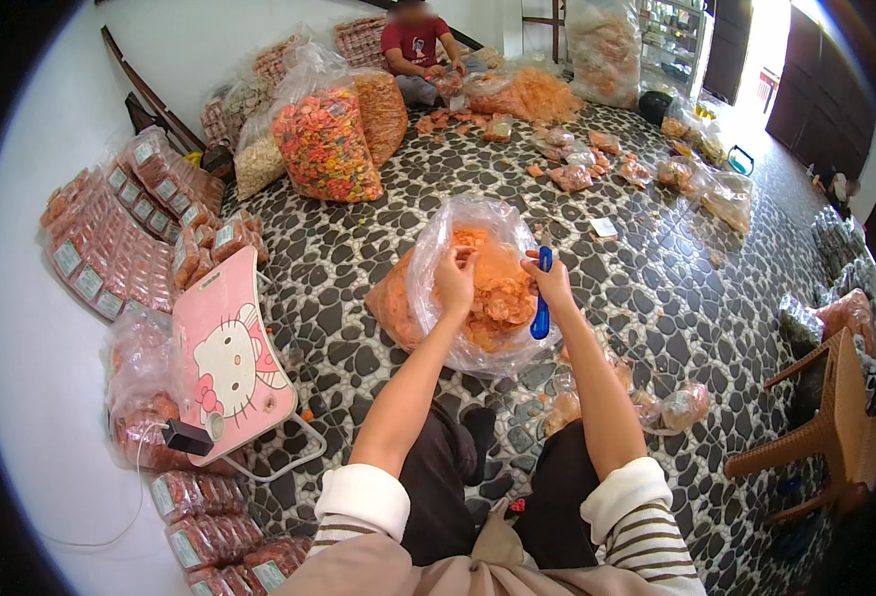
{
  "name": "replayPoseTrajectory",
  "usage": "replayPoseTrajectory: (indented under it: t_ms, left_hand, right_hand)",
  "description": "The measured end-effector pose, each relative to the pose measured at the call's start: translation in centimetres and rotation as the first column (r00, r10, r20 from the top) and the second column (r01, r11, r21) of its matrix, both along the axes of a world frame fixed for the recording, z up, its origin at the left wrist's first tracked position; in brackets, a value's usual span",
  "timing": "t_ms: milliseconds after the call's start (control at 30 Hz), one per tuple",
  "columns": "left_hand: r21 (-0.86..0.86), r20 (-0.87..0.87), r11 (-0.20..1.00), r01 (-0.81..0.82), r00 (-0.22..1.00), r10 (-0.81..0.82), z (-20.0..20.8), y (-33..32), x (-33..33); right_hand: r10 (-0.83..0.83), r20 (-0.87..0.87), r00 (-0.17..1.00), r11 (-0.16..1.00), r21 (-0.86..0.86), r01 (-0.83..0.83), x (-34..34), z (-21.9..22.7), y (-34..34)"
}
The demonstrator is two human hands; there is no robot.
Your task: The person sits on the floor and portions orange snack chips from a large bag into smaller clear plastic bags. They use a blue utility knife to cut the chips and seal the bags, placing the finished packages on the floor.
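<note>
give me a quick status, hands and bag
Left hand pinching the clear bag rim. Right hand gripping blue scoop. Orange crackers inside. Nothing blocking.

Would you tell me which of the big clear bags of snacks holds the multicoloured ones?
The tall bag at the back left, near the wall, holds mixed orange, yellow and green pieces; the bag under the left hand holds only orange crackers.

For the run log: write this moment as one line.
left hand: pinching bag rim | right hand: holding blue scoop | bag: orange crackers

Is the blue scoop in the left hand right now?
No, the blue scoop is held in the right hand, while the left hand reaches into the clear bag of orange crackers.
</note>
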State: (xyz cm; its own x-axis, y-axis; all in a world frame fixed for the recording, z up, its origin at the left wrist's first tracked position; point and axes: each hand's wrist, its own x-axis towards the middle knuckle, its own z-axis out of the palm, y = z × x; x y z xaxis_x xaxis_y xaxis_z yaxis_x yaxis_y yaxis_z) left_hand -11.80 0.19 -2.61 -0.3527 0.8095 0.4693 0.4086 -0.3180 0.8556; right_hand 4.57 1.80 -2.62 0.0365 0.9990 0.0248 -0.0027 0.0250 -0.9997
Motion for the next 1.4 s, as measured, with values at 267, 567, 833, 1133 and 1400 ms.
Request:
replayPoseTrajectory:
  t_ms: [267, 567, 833, 1133, 1400]
  left_hand:
    - [-0.158, 0.134, 0.979, 0.132, 0.985, -0.111, -1.5, 0.3, -1.2]
    - [-0.373, -0.041, 0.677, 0.635, 0.717, -0.695, -2.3, -4.7, 12.4]
    - [-0.557, -0.161, 0.551, 0.621, 0.57, -0.806, -18.2, -3.0, 24.0]
    - [-0.597, -0.65, 0.736, 0.319, 0.345, -0.677, -30.9, 1.8, 31.1]
    - [-0.64, -0.628, 0.757, 0.128, 0.481, -0.612, -30.5, 1.6, 30.8]
  right_hand:
    - [0.058, 0.093, 0.994, 0.997, -0.053, -0.053, 2.0, -0.2, -0.4]
    - [-0.047, 0.466, 0.883, 0.968, -0.196, 0.154, 19.8, -2.6, -4.8]
    - [0.154, 0.613, 0.775, 0.871, -0.455, 0.186, 32.3, -14.7, -12.4]
    - [0.144, 0.361, 0.921, 0.795, -0.596, 0.109, 31.3, -22.2, -10.9]
    - [0.022, 0.215, 0.976, 0.748, -0.652, 0.127, 30.2, -21.4, -9.6]
